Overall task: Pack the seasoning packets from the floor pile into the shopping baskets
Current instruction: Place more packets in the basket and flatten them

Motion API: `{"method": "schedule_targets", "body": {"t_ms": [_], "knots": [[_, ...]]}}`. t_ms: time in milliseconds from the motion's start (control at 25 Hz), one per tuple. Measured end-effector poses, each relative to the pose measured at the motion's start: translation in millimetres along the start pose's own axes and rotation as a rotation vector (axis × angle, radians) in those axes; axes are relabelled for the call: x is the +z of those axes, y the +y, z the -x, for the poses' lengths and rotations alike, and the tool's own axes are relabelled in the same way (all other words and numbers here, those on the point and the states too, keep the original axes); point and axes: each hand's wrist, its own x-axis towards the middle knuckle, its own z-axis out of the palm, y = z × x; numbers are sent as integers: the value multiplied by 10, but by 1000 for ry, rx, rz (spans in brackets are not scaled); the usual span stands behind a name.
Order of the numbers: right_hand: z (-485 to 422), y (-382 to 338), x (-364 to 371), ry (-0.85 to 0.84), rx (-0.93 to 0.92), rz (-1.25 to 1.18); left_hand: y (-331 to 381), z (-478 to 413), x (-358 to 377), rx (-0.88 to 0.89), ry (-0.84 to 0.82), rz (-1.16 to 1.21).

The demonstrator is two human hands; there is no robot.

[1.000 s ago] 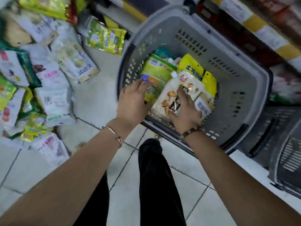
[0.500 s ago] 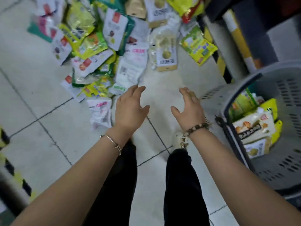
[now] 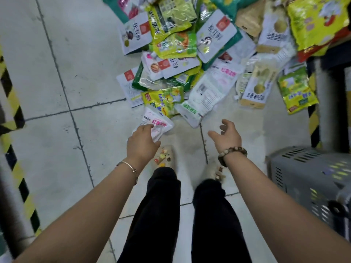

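Note:
A pile of seasoning packets (image 3: 191, 59) in white, green and yellow covers the tiled floor ahead. My left hand (image 3: 142, 142) grips the near edge of a white packet with pink lettering (image 3: 157, 123) at the pile's front. My right hand (image 3: 226, 136) hovers above the bare floor just short of a white packet with green lettering (image 3: 197, 103), fingers loosely spread, holding nothing. The grey shopping basket (image 3: 311, 179) stands at the right edge; only its outer wall shows.
Yellow-and-black hazard tape (image 3: 13, 118) runs down the left side. A dark shelf post (image 3: 332, 88) with more hazard striping rises at the right, behind the basket. My legs in black trousers (image 3: 163, 215) and light slippers are below my hands.
My view swung from the basket to the floor pile. Both hands left the basket and reached forward; my left hand has closed on the white pink-lettered packet.

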Motion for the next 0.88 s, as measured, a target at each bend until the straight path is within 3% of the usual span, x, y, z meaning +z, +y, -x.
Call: {"method": "schedule_targets", "body": {"t_ms": [200, 400, 720, 880], "knots": [[-691, 106, 527, -36, 177, -121, -482, -707, 455, -161, -100, 79], [-1555, 283, 1031, -19, 215, -168, -941, -1500, 992, -312, -61, 7], [-2422, 292, 1328, 188, 437, -277, -1241, -2041, 1428, -362, -36, 31], [-2622, 275, 1371, 62, 521, -435, -1328, -2089, 1444, -315, -149, 297]]}}
